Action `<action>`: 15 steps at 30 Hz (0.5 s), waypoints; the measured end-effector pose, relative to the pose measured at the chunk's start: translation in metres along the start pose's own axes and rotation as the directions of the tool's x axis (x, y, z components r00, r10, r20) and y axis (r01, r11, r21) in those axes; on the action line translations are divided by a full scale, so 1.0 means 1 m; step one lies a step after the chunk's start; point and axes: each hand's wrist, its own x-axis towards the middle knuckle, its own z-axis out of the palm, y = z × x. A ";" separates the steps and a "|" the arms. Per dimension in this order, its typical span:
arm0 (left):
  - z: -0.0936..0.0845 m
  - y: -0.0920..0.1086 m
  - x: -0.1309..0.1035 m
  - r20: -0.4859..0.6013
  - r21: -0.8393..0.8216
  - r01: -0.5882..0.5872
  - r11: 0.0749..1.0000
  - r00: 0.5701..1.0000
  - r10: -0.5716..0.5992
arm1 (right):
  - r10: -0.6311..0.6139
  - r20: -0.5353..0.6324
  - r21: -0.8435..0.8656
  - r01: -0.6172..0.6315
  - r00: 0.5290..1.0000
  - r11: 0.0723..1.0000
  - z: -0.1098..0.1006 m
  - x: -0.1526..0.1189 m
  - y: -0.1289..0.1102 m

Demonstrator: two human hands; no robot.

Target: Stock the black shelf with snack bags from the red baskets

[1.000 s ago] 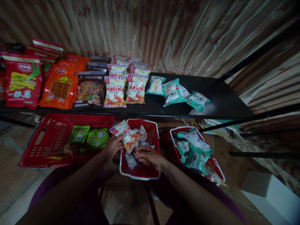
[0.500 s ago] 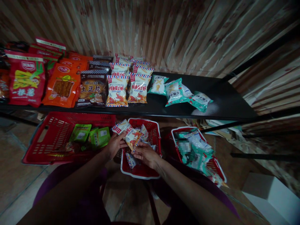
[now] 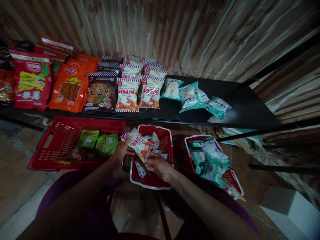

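A white snack bag with orange and red print (image 3: 140, 144) is held tilted between both hands, above the middle red basket (image 3: 165, 184). My left hand (image 3: 122, 149) pinches its upper left end. Its lower right end is gripped by my right hand (image 3: 157, 164). More bags of the same kind lie in that basket. On the black shelf (image 3: 172, 111) above, matching bags (image 3: 150, 92) stand upright in two columns.
Brown (image 3: 101, 93), orange (image 3: 68, 88) and red bags (image 3: 31, 81) stand on the shelf's left; green-white bags (image 3: 189, 96) lie on its right. A left basket (image 3: 47, 150) holds green packets, a right basket (image 3: 235, 178) green-white bags. A white box (image 3: 287, 210) is lower right.
The shelf and baskets have shifted slightly right in the view. Both hands still hold the bag, which looks a little more turned to face the camera.
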 end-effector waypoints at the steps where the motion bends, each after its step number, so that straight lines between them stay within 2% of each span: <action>1: 0.000 0.000 0.001 -0.007 0.015 -0.007 1.000 1.000 0.007 | -0.005 -0.001 0.004 0.005 1.000 1.000 0.000 -0.001 -0.001; 8: 0.000 0.001 0.004 -0.019 -0.030 -0.003 1.000 1.000 0.002 | -0.071 0.072 0.009 0.070 0.995 0.997 -0.002 -0.005 -0.004; 15: -0.002 -0.005 0.008 0.014 -0.157 0.086 0.984 0.996 -0.085 | -0.132 0.055 -0.066 0.136 0.990 0.989 -0.003 -0.004 0.003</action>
